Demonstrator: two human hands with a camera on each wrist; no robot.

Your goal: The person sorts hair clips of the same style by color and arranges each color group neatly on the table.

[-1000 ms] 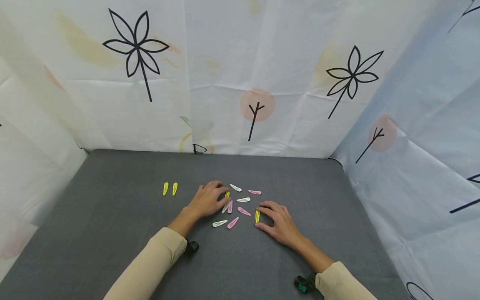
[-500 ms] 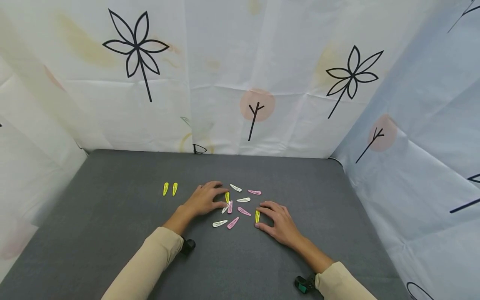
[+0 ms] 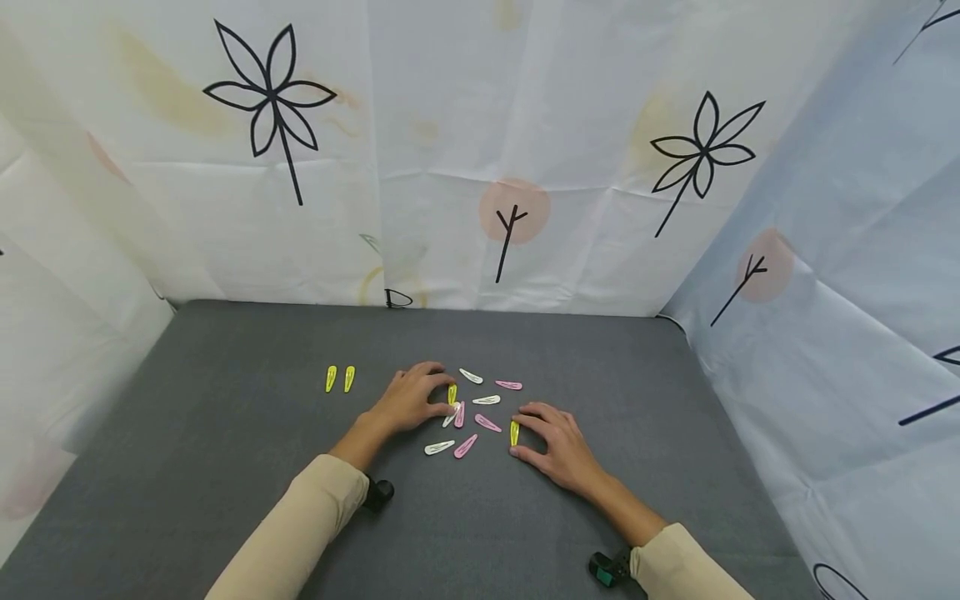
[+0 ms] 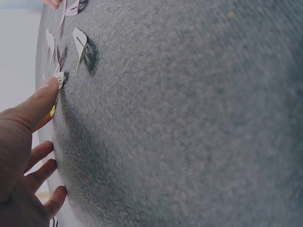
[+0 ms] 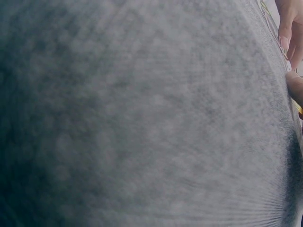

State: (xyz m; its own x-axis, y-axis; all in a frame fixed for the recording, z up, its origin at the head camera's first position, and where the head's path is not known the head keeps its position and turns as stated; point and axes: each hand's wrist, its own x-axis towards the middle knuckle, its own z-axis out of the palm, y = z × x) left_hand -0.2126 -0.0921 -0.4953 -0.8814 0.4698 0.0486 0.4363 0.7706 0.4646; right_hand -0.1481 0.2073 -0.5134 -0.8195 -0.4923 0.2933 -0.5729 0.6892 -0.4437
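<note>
Grey tabletop [image 3: 495,517], white cloth backdrop [image 3: 435,83] behind, black flower outlines [image 3: 272,94], pink round tree prints [image 3: 528,212]

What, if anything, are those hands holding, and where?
The right hand seems to pinch a yellow hair clip by its two ends. The left hand spans another yellow clip end to end; whether it grips it, I can't tell.

The table [image 3: 487,533] looked cloth-covered, matt and slightly rough with a fine grain. The hair clips [image 3: 349,379] looked like thin painted metal, smooth with a faint gloss. Both sleeves [image 3: 322,508] were soft-looking, matt cloth. The backdrop [image 3: 442,75] looked like smooth, creased fabric; the wrist cameras [image 3: 380,494] appeared to be black plastic.
</note>
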